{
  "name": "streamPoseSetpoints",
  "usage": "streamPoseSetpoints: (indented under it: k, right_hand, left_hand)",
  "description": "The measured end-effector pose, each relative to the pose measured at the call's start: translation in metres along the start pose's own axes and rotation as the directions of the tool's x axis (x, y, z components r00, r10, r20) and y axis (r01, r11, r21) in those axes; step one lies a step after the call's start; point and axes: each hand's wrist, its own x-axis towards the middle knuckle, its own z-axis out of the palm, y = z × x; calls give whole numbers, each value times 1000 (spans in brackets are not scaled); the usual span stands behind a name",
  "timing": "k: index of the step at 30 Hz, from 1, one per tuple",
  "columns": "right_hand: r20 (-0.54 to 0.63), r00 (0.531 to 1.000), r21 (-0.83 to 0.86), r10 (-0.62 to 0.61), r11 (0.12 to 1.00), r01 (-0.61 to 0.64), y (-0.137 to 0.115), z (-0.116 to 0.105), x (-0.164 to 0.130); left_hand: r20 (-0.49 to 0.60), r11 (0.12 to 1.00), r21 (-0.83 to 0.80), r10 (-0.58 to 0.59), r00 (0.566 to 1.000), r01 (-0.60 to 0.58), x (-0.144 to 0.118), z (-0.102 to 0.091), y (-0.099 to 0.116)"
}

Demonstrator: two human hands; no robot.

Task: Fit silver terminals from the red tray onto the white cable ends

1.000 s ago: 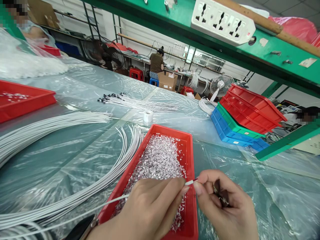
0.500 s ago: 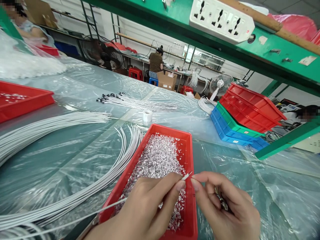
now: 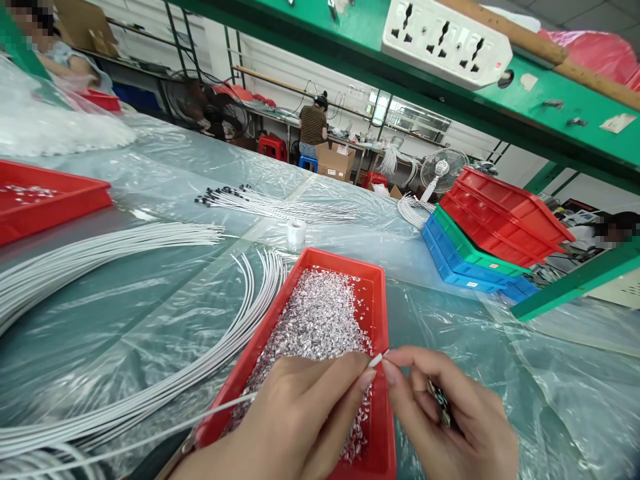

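Note:
My left hand pinches a thin white cable near its tip, low in the picture over the near end of a red tray. The tray holds a heap of small silvery metal terminals. My right hand meets the cable's tip with thumb and forefinger and keeps several small dark parts tucked in its palm. The two hands' fingertips almost touch at the cable end.
White cable bundles curve across the plastic-covered table at left; more cables with black ends and a tape roll lie further back. A second red tray sits far left, stacked coloured trays at right. A green shelf with a power strip hangs overhead. Other people work beyond.
Both hands stay together at the cable's tip, shifting only slightly up and then back down; the right fingers keep working at the end.

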Motion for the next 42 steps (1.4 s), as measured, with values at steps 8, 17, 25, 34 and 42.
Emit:
streamPoseSetpoints:
  k: [8, 17, 25, 34, 42]
  right_hand:
    - [44, 999, -32, 23, 999, -22, -2, -3, 0]
    - [39, 998, -70, 40, 997, -37, -3, -2, -1]
    - [-47, 998, -170, 52, 984, -60, -5, -5, 2]
    - [220, 957, 82, 186, 975, -208, 1, -16, 2]
    - [338, 916, 49, 215, 968, -245, -3, -20, 9]
  left_hand:
    - [25, 999, -30, 32, 999, -31, 1, 0, -2]
    - [119, 977, -167, -112, 987, 131, 4, -3, 1]
    - [146, 951, -208, -203, 968, 231, 5, -5, 5]
    - [241, 871, -372, -242, 940, 320, -3, -9, -2]
    - [314, 869, -318, -281, 907, 379, -10, -12, -5]
